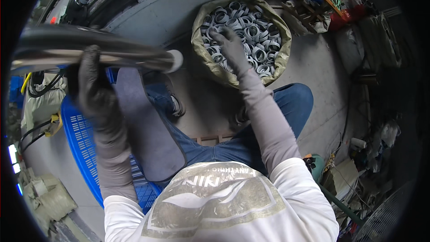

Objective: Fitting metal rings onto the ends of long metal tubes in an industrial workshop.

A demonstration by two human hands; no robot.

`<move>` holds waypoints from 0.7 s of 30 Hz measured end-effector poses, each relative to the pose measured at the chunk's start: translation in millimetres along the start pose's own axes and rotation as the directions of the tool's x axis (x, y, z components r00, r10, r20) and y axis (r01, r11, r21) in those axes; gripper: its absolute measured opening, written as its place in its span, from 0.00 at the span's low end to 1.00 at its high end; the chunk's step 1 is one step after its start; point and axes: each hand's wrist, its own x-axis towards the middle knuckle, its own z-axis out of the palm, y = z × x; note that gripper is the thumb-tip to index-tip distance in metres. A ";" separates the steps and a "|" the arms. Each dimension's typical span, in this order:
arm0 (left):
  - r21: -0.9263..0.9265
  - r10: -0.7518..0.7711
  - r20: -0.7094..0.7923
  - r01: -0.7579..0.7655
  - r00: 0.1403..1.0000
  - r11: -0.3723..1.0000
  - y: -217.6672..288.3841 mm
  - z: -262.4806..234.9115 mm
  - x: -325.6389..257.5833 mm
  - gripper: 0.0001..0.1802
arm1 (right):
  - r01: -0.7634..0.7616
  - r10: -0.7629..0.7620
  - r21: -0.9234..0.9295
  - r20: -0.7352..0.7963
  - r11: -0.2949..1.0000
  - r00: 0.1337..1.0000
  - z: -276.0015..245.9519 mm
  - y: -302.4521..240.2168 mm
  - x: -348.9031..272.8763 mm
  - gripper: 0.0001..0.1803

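My left hand point(92, 78), in a dark glove, grips a long shiny metal tube point(130, 59). The tube slants across the upper left, blurred by motion, and has a round white end point(177, 61). Ahead of me, my gloved right hand point(230, 47) is over a heap of grey rings point(251, 31), its thumb and fingers apart among them. These rings fill an olive woven sack point(283, 58) with a rolled rim. Whether a ring touches my right fingertips is hard to make out.
A long grey pad point(148, 130) lies over my left thigh. Beside it on the left stands a blue slotted plastic basket point(80, 143). A pale metal panel point(152, 11) stands behind the sack. Bags and loose scrap point(351, 175) line the right side.
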 end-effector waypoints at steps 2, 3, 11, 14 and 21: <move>0.417 -0.035 0.124 -0.020 0.992 0.909 52.8 -14.8 41.2 0.21 | -0.083 0.095 -0.651 -0.018 0.754 0.995 -29.9 -7.5 14.1 0.41; 0.118 -0.311 0.106 0.299 0.945 0.947 59.6 -8.6 47.2 0.24 | -0.130 0.142 -0.734 -0.046 0.667 0.989 -52.7 11.7 21.6 0.39; 0.545 -0.345 0.663 -0.113 0.664 0.831 45.0 29.2 -25.9 0.39 | -0.117 0.162 -0.892 -0.050 0.436 0.986 -59.3 42.0 22.0 0.34; 0.552 -0.358 0.624 -0.068 0.695 0.831 41.4 28.7 -38.6 0.36 | 0.218 -0.001 -0.822 0.256 0.526 0.967 -52.6 -3.8 5.9 0.34; 0.515 -0.376 0.631 -0.005 0.678 0.857 38.2 29.0 -37.3 0.35 | 0.580 -0.230 -0.345 0.680 0.738 0.696 -57.7 -110.8 -57.8 0.33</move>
